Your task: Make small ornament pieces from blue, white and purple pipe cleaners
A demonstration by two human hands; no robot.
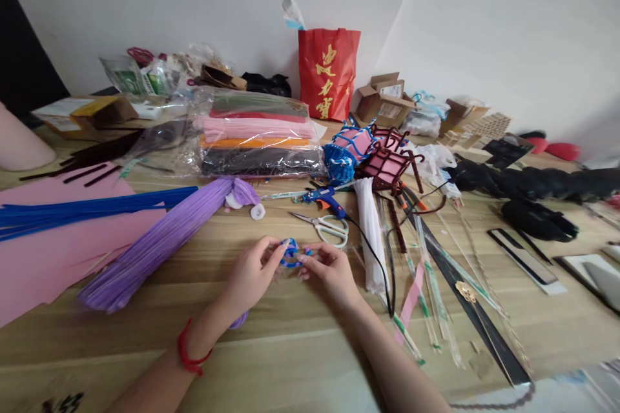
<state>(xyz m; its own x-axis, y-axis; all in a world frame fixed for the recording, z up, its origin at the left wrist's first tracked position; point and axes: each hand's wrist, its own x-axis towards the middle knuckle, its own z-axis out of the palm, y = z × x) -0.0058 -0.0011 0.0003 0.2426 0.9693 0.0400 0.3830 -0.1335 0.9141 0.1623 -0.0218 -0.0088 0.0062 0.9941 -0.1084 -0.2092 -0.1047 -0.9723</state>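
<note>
Between my two hands is a small coil of twisted blue and purple pipe cleaner (290, 253). My left hand (259, 268) pinches its left side between thumb and fingers. From the right, my right hand (330, 270) grips the free end of the same coil. Just beyond the hands lie scissors (325, 227) with pale handles and a blue glue gun (325, 197). A bundle of purple pipe cleaners (159, 245) stretches to the left, and a white bundle (371, 235) lies to the right. Something purple (239, 320) shows partly behind my left wrist.
Bagged pipe cleaners (261, 135) lie at the back, before a red bag (329, 74). Pink lanterns wrapped in pipe cleaner (385, 164) stand right of them. Blue pipe cleaners (97, 210) rest on pink sheets (62, 264). The glue gun's black cord (375, 251) runs near my right hand.
</note>
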